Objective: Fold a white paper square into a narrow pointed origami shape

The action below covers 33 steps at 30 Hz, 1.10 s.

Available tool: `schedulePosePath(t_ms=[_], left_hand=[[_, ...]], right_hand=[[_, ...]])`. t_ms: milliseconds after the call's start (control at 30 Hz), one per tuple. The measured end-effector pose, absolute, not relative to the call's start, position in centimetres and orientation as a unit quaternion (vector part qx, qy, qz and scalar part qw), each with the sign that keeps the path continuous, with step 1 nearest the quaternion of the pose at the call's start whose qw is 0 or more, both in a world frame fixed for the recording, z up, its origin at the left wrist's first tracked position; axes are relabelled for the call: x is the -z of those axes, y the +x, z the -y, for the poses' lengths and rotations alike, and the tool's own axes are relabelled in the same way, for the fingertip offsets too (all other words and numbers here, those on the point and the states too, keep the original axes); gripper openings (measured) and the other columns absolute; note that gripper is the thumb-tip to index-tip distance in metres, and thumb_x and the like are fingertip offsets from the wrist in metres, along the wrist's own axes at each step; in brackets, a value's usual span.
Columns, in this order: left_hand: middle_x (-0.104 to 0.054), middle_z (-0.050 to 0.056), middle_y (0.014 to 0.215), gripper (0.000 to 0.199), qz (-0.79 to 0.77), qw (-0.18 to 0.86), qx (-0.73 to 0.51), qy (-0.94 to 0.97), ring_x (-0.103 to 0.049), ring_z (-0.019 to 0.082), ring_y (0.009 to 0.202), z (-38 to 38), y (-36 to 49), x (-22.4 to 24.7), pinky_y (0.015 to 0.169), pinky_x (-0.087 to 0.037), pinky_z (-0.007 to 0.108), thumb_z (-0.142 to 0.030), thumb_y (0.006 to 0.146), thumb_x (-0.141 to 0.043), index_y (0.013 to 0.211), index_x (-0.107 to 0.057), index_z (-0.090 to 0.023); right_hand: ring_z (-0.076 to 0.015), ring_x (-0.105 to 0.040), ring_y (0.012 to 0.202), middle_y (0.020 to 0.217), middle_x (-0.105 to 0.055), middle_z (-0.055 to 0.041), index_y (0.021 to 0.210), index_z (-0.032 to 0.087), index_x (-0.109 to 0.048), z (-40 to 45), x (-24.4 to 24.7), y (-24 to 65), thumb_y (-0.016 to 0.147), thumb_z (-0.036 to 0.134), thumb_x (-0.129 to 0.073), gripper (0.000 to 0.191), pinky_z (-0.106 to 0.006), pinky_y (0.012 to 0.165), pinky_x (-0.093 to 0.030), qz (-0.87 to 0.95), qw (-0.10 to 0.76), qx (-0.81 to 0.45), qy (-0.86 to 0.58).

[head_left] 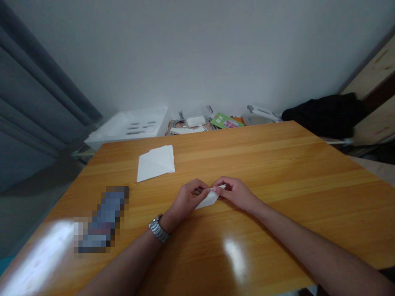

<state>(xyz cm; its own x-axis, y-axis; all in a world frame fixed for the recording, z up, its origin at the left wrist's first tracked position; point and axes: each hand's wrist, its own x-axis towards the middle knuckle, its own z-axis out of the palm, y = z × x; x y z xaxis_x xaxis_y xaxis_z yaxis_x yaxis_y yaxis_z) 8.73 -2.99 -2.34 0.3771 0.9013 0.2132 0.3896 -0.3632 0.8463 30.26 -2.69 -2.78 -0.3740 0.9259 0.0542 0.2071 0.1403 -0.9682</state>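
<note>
Both hands meet over the middle of the wooden table [277,164], pinching one small piece of folded white paper [209,200]. My left hand [189,196], with a metal watch [159,229] on its wrist, grips the paper's upper left edge between thumb and fingers. From the other side, my right hand [233,191] pinches it near its upper right corner, thumb on top. The paper's lower part shows below the fingertips; some of its folds are hidden by the hands. Farther back to the left lies a stack of white paper sheets [156,163].
A pixel-blurred flat object [106,218] lies at the table's left. Beyond the far edge stand a white plastic tray [129,125], a green booklet [226,121] among clutter, and a black cloth [324,113]. A grey curtain [33,86] hangs at left.
</note>
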Motion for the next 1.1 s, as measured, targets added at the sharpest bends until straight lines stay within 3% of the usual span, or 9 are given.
schedulePosePath(t_ms=[500,1100], left_hand=[[-0.071,0.003,0.083,0.025,-0.446,0.411,-0.339,0.719,-0.064,0.015,0.075,3.1,9.0,2.1,0.066,-0.048,0.023,-0.039,0.092,-0.064,0.086,-0.070,-0.015],[-0.069,0.002,0.081,0.029,-0.443,0.437,-0.351,0.700,-0.060,0.013,0.070,2.7,8.8,3.1,0.062,-0.046,0.021,-0.044,0.092,-0.063,0.089,-0.068,-0.015]], right_hand=[[-0.0182,-0.064,0.075,0.083,-0.074,-0.0051,0.088,0.017,-0.075,2.6,2.0,30.7,0.089,0.044,-0.066,0.028,-0.029,0.070,-0.048,0.675,0.334,-0.484,-0.446],[-0.0137,-0.065,0.064,0.073,-0.073,-0.0058,0.083,0.014,-0.074,1.8,1.8,31.8,0.082,0.052,-0.073,0.038,-0.025,0.063,-0.052,0.608,0.338,-0.566,-0.442]])
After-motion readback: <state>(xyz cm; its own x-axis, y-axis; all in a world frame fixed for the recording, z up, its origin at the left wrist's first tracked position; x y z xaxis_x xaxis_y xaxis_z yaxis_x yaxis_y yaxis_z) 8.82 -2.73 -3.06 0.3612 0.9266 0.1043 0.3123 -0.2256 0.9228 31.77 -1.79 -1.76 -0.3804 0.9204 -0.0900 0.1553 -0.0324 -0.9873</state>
